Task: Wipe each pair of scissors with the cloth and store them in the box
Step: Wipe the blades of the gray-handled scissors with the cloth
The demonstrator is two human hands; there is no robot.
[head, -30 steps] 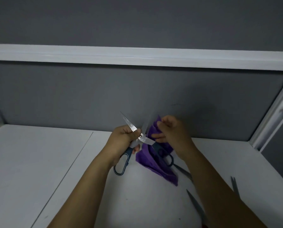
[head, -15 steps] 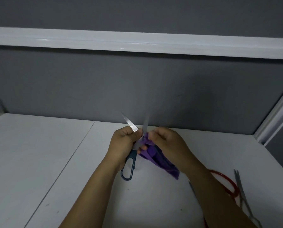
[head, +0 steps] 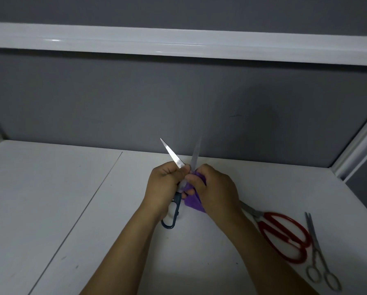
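Step in hand: wiping, by my reading; one pair is held up over the white surface [head: 71,188] and the cloth is on it.
Left hand [head: 163,186]: its fingers [head: 172,169] are curled tight round the dark-blue-handled steel scissors [head: 172,153] at the pivot, steadying them.
Right hand [head: 214,188]: its fingers [head: 191,178] are bunched round the crumpled purple cloth [head: 192,205], pressing it against the base of the right-side blade.
Held scissors: blades spread in a narrow V, one tip toward 11 o'clock, the other toward 12; one handle loop hangs out toward 6 o'clock below the left hand, the other is hidden.
Key relation: the uncleaned length of blade runs from the right fingers toward 12 o'clock, so the cloth likely has to travel along that long axis, away from the body, with the left hand as anchor.
Risk: both points are bare, and the cloth hand sits just beside the inner edges.
Waiting pairs: red-handled scissors [head: 281,235] and slim all-metal silver scissors [head: 315,248] lie on the surface at 4 o'clock from the hands, side by side, nearer the right hand.
Box: I cannot make one out in this view.
Progress: early, I judge, with two pairs untouched.
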